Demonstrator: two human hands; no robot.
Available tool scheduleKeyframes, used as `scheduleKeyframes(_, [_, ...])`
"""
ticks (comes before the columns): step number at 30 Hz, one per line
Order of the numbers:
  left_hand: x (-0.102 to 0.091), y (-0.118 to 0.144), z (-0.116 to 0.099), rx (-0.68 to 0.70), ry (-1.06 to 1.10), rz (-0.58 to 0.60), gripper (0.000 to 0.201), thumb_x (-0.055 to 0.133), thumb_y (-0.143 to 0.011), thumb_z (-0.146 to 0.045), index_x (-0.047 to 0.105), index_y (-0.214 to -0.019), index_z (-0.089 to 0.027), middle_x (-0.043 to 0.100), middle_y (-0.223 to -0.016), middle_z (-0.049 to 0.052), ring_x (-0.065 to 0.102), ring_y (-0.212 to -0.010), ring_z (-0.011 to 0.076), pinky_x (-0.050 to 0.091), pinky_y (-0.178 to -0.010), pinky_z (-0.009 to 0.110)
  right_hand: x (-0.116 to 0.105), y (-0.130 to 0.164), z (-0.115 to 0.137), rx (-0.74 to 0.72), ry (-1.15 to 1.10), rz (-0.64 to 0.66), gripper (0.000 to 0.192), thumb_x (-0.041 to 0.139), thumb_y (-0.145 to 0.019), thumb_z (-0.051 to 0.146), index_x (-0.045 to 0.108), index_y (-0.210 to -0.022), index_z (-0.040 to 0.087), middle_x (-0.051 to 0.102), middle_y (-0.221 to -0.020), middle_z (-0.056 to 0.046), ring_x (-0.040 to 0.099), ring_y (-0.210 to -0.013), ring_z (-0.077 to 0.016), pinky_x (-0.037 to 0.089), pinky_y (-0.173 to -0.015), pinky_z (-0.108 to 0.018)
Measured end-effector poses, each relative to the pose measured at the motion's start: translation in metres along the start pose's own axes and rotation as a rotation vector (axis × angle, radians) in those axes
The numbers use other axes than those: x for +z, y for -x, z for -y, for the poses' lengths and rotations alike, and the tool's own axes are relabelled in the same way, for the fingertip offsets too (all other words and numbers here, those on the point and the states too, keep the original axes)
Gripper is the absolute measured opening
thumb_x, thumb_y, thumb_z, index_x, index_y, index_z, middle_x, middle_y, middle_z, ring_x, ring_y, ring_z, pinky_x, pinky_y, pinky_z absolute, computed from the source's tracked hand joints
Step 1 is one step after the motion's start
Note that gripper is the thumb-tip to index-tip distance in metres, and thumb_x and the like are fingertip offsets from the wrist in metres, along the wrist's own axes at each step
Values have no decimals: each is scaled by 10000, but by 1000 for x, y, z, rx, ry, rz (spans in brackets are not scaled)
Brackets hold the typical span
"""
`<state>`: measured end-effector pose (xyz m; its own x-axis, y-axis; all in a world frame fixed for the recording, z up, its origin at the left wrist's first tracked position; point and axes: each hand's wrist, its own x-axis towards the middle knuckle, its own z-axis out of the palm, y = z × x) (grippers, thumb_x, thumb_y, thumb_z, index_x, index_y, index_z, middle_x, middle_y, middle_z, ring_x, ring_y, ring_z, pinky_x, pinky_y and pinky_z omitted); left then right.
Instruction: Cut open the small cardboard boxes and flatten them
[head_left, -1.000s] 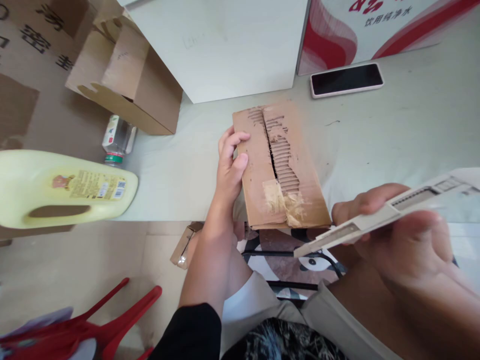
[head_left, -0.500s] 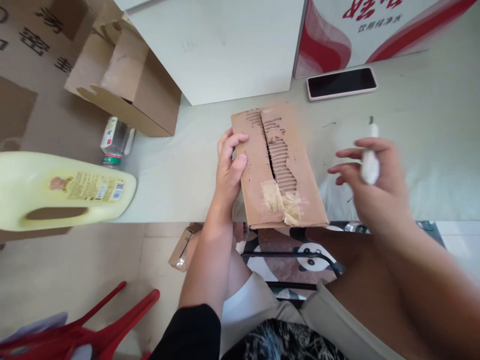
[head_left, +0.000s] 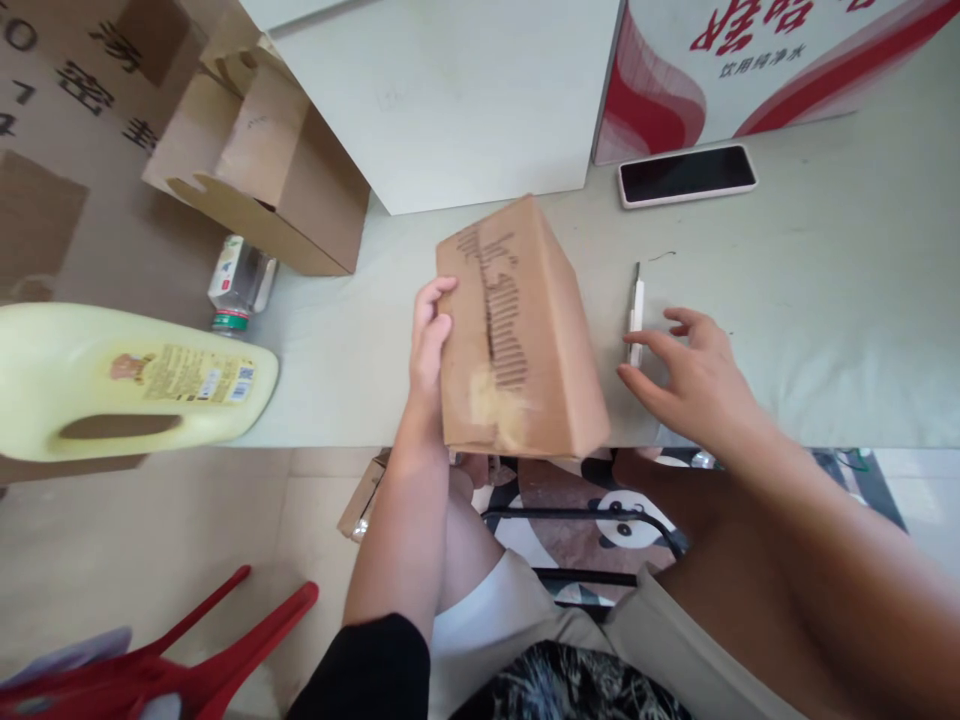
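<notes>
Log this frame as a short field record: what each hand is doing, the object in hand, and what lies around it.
left hand: grips the left side of the cardboard box, tilting it
right hand: open, fingers spread, on the table beside the utility knife
cardboard box: torn top face, at the table's near edge
utility knife: lying flat, right of the box
phone: screen dark, far side of the table
yellow jug: lying on its side, far left

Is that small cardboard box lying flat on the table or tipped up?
Tipped up: the cardboard box tilts on edge, torn top facing the left hand gripping it.
</notes>
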<state>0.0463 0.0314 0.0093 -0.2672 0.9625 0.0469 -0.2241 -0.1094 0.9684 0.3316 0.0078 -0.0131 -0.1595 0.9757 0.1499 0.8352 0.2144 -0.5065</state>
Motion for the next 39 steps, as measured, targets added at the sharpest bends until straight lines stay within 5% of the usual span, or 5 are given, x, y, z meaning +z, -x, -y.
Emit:
scheduleKeyframes(6, [-5, -11, 10, -217, -99, -6, 276, 752, -784, -362, 716, -1034, -252, 752, -1088, 46, 685, -1124, 281, 551, -935, 386, -12, -4, 20, -118, -304, 102, 335, 449, -978, 426, 719, -1074, 252, 733, -1177, -117, 677, -1152, -337, 523, -1025, -590])
scheduleKeyframes(14, [7, -6, 9, -268, 108, 94, 404, 696, -785, -571, 736, -995, -229, 764, -1125, 55, 716, -1068, 278, 574, -863, 393, -18, 0, 19, -15, -557, 114, 473, 487, -974, 524, 551, -1357, 254, 747, -1178, -119, 680, -1187, -333, 534, -1009, -586])
scheduleKeyframes(25, [7, -13, 21, -97, 27, -49, 385, 747, -741, -591, 693, -902, -245, 748, -953, 41, 702, -893, 226, 529, -748, 324, -23, 8, 20, 18, -866, -180, 601, 635, -895, 595, 467, -1418, 351, 660, -1341, -89, 619, -1276, -305, 489, -1098, -555])
scheduleKeyframes(33, [7, -12, 20, -333, 45, 23, 584, 668, -720, -761, 711, -915, -212, 755, -819, 89, 744, -941, 331, 577, -766, 409, -22, 5, 21, -46, -973, 53, 896, 739, -778, 695, 386, -1503, 305, 629, -1403, -147, 580, -1362, -349, 565, -1021, -557])
scheduleKeyframes(39, [5, -11, 4, -222, 74, -5, 558, 656, -704, -756, 639, -879, -226, 701, -861, 108, 691, -1123, 366, 569, -887, 471, -19, 6, 16, 1, -919, 25, 986, 816, -721, 659, 362, -1519, 299, 710, -1203, -120, 713, -1111, -332, 629, -851, -517])
